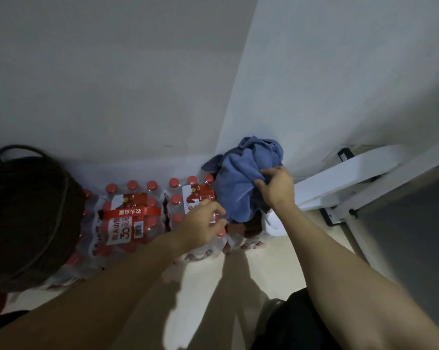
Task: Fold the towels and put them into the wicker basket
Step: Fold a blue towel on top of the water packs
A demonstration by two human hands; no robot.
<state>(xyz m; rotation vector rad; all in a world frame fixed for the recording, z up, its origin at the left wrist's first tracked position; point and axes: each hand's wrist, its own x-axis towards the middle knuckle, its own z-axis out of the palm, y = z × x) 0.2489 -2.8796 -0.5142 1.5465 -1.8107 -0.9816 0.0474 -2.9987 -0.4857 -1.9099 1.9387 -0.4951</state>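
Note:
A crumpled pile of blue towels [241, 178] lies heaped in the corner of the room, on top of a pack of bottles. My right hand [276, 189] grips a bunch of the blue cloth at the pile's right side. My left hand [205, 223] pinches the lower left edge of the same cloth, its fingers curled. A darker piece of cloth shows under the blue one. The dark wicker basket [24, 218] with a loop handle stands at the far left, on the packs of bottles; its inside is too dark to see.
Shrink-wrapped packs of red-capped water bottles [130, 218] line the wall between the basket and the towels. A white table frame [359, 178] juts in from the right. Pale floor [213, 286] lies below my arms.

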